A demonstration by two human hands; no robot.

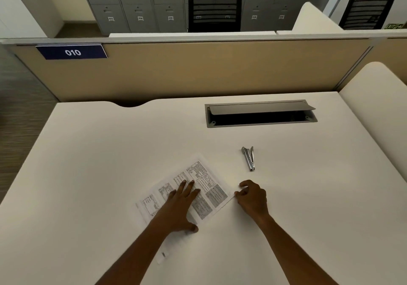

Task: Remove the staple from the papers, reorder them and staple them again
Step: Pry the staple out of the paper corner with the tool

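Note:
The printed papers (204, 183) lie flat and turned at an angle on the white desk (110, 152). My left hand (182, 203) rests palm down on their middle, fingers spread. My right hand (251, 196) is at the stack's right corner, its fingertips pinched on the paper's edge there. The staple itself is too small to make out. A metal stapler (248, 158) lies on the desk beyond my right hand, apart from the papers.
A small white scrap (163, 256) lies near the desk's front, by my left forearm. An open cable hatch (259, 113) is set into the desk at the back right. A tan partition (198, 70) closes off the far edge.

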